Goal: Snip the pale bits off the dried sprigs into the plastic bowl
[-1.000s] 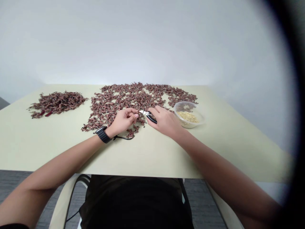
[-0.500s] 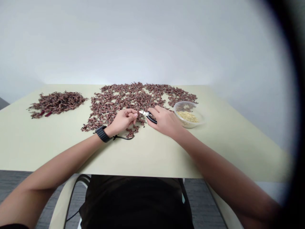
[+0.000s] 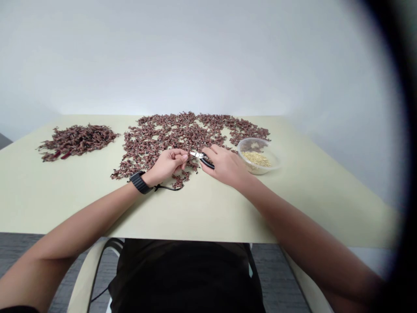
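Closed around the black handles of a pair of pliers (image 3: pixel 207 163), my right hand (image 3: pixel 227 165) points the silver jaws left. Just across from the jaw tips, my left hand (image 3: pixel 167 166) has its thumb and forefinger pinched together; whatever sits between them is too small to make out. Both hands are over the near edge of a broad spread of small reddish-brown pieces (image 3: pixel 169 134) with dark ends. A black watch (image 3: pixel 140 182) is on my left wrist, beside a thin black cord (image 3: pixel 168 188) lying on the table.
At the left of the pale yellow table (image 3: pixel 195 217) lies a denser heap of similar brown pieces (image 3: pixel 80 140), with dark red items at its near edge. A clear round tub (image 3: pixel 259 170) holding small golden bits stands right of my right hand. A wall rises behind.
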Action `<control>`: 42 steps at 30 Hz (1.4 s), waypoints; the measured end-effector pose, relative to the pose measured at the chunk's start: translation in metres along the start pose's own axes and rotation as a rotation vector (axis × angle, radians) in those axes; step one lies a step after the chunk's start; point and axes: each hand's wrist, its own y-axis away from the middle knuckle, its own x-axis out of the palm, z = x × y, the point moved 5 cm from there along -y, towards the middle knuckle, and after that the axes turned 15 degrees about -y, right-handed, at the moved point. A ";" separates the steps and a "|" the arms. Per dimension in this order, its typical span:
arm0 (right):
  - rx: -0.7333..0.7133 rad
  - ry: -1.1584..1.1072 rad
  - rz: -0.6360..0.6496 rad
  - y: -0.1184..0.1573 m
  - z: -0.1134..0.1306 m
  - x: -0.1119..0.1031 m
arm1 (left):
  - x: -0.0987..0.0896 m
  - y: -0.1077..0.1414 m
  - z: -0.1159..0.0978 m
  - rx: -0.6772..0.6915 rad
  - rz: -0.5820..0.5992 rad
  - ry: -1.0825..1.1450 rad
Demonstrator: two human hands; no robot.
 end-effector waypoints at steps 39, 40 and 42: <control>0.186 -0.539 -0.091 -0.005 -0.020 0.012 | -0.007 -0.004 0.007 0.111 -0.133 -0.160; 0.140 -0.483 -0.106 -0.004 -0.019 0.012 | -0.007 -0.004 0.008 0.097 -0.111 -0.106; 0.082 -0.411 -0.120 -0.003 -0.018 0.011 | -0.006 -0.005 0.009 0.075 -0.078 -0.038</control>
